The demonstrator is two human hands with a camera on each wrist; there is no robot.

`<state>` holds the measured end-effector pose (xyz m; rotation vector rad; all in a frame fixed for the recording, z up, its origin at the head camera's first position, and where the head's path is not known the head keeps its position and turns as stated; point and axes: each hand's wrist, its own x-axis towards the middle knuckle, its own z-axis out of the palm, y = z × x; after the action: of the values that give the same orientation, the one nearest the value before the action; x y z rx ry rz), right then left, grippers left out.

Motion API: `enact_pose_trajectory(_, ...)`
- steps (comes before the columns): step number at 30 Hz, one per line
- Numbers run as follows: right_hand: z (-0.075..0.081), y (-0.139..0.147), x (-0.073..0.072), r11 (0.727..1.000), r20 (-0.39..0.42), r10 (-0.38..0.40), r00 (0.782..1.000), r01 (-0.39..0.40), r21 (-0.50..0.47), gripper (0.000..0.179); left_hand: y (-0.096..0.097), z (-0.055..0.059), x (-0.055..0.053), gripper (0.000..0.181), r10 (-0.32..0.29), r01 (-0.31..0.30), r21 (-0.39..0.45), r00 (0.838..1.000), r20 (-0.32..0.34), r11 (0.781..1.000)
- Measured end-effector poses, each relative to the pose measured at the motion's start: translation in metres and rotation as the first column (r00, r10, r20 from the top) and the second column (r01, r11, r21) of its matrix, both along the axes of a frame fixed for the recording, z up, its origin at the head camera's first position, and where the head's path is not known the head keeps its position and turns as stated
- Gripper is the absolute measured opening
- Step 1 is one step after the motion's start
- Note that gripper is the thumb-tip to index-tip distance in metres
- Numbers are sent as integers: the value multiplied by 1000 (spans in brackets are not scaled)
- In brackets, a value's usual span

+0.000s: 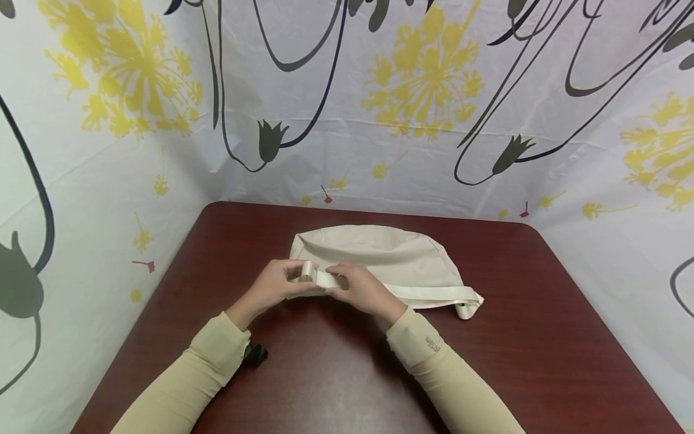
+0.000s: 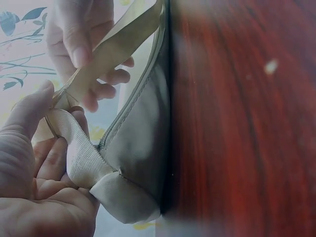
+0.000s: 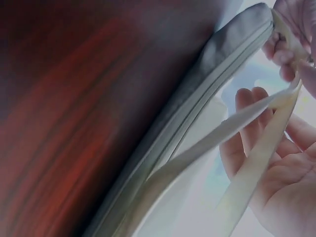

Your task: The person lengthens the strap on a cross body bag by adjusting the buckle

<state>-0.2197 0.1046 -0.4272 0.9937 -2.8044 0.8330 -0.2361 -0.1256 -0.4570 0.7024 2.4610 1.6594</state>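
a cream strap (image 1: 434, 293) is being pinched near its left end, where a folded loop (image 1: 308, 271) is being held between the thumb and fingers of the left hand (image 1: 273, 282). from that grip the strap's length is being led off to the right, its long axis being set roughly sideways along the near edge of a cream bag (image 1: 374, 247), past the right hand (image 1: 360, 292) and on to the bag's right corner. the loop is being reached most closely by the left hand; the right hand is being held just beside it, on the side from which the strap is being led away. in the left wrist view, the right thumb is being shown in front of the strap and the loosely parted fingers behind; whether any firm pressure is being applied cannot be told. the bag is being supported by a dark red table (image 1: 325, 386), toward its far side. farther out, a small black object (image 1: 255, 355) is being glimpsed beside the left sleeve (image 1: 181, 380), and the table is being backed by a flower-printed sheet (image 1: 336, 163).
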Motion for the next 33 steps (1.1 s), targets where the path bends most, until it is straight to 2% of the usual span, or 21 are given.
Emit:
enact_pose_trajectory(12, -3, 2, -3, 997, 25, -7, 1000, 9, -70, 28, 0, -3, -2, 50, -2, 1, 47, 1000, 28, 999)
enact_pose_trajectory(14, -3, 1, -3, 997, 22, -6, 1000, 8, -80, 27, 0, 2, 1, 50, 0, -1, 50, 999, 32, 999)
enact_pose_trajectory(19, -4, -1, -3, 994, 17, -1, 1000, 3, -105, 26, 0, 3, 3, 51, -1, -1, 52, 999, 41, 999)
enact_pose_trajectory(21, -4, -3, -2, 993, 14, 4, 1000, -3, -120, 26, 0, -1, 0, 50, -1, -1, 48, 999, 35, 999)
enact_pose_trajectory(26, -4, -5, -1, 990, 19, 16, 1000, -14, -138, 25, 0, -2, 0, 45, 2, -3, 29, 1000, 12, 1000)
enact_pose_trajectory(33, -4, -5, -1, 995, 18, 10, 1000, -8, -95, 31, 1, -2, 1, 44, 6, -6, 19, 1000, -9, 1000)
